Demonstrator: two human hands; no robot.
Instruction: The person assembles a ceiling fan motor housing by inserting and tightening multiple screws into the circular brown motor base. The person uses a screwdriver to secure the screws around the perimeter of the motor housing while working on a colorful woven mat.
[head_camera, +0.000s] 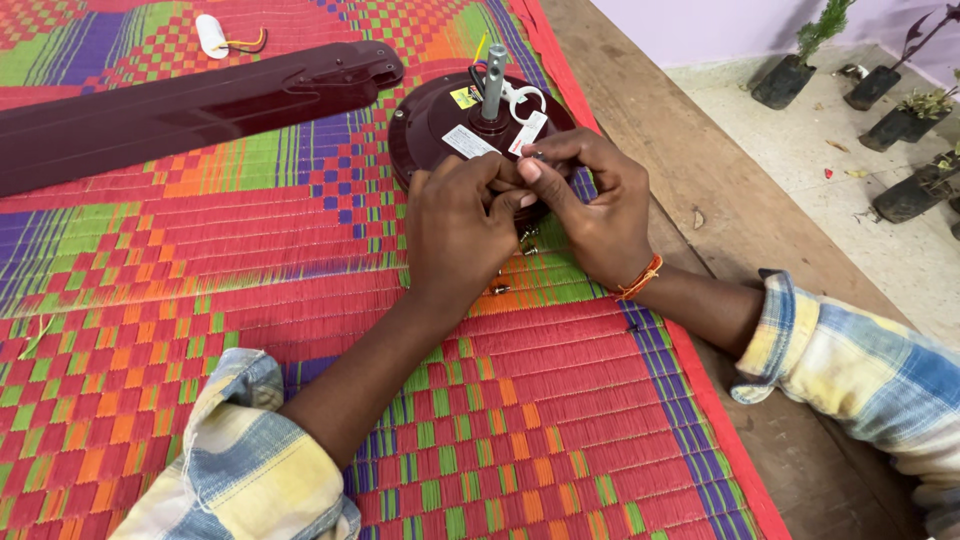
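Ceiling fan motor (440, 125), round and maroon with white labels and a grey shaft, lies near the woven mat's (200, 300) far edge; left hand (460, 225) and right hand (590, 205) pinch a small part against it.

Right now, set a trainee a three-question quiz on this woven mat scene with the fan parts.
1. True or false: both hands work at the near edge of the round maroon fan motor housing.
2. Which wrist carries the orange thread band: A left, B right?
3. Fill in: the long maroon fan blade lies on the colourful woven ____.

Key: 1 true, left hand and right hand meet there; 2 B; 3 mat.
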